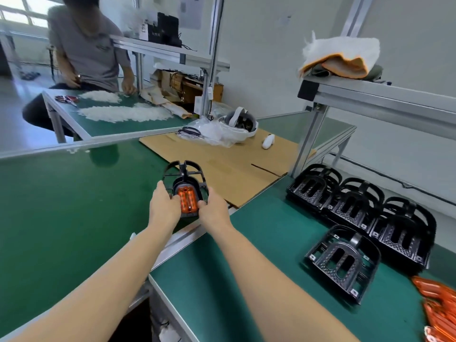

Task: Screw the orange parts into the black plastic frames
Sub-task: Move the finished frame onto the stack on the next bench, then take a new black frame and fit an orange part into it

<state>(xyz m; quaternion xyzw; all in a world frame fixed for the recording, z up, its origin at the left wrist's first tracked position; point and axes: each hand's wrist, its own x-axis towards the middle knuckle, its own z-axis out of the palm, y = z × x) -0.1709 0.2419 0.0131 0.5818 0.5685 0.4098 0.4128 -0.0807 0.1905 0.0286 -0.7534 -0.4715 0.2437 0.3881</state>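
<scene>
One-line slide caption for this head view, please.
Both hands, left hand and right hand, hold a black frame with an orange part seated, spare frames stacked right.

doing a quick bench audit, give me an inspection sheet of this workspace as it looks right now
surface: green bench mat, with a cardboard sheet laid across its far part
job's things: black frame with an orange part seated in it, held by both hands; empty black frames piled at right; loose orange parts at the right edge
clutter: white helmet and clear plastic bag on the cardboard; folded cloths on the shelf
grippers: left hand and right hand grip the frame's sides, thumbs at the orange part
cables: a dark cable along the wall
surroundings: another person seated at the far bench; no screwdriver seen
</scene>
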